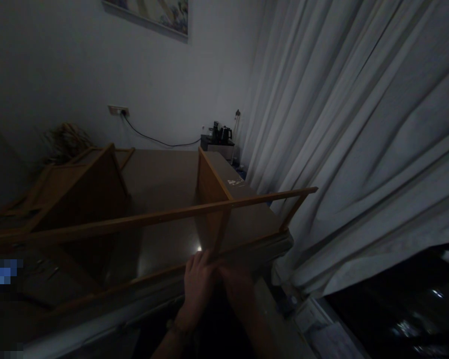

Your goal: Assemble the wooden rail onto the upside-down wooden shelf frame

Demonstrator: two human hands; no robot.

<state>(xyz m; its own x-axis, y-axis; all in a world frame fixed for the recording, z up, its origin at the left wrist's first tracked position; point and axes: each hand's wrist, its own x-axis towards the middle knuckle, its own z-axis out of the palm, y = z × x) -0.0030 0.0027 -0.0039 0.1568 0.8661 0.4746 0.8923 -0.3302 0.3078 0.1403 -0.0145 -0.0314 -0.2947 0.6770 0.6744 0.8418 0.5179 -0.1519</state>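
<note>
A large wooden furniture frame lies in front of me, with a long rail across it, short uprights and a smooth greyish panel inside. My left hand is at its near lower edge, fingers curled over the wood beside the foot of a middle upright. Close by on the right, my right hand is dark and smeared by motion. Its fingers seem to be near the same upright, but I cannot make out their shape. A wooden divider runs back from the upright.
Long pale curtains hang along the right. At the back, a small cabinet bears a black kettle. A black cable runs to a wall socket. Dried plant stalks stand at the left, and boxes lie lower right.
</note>
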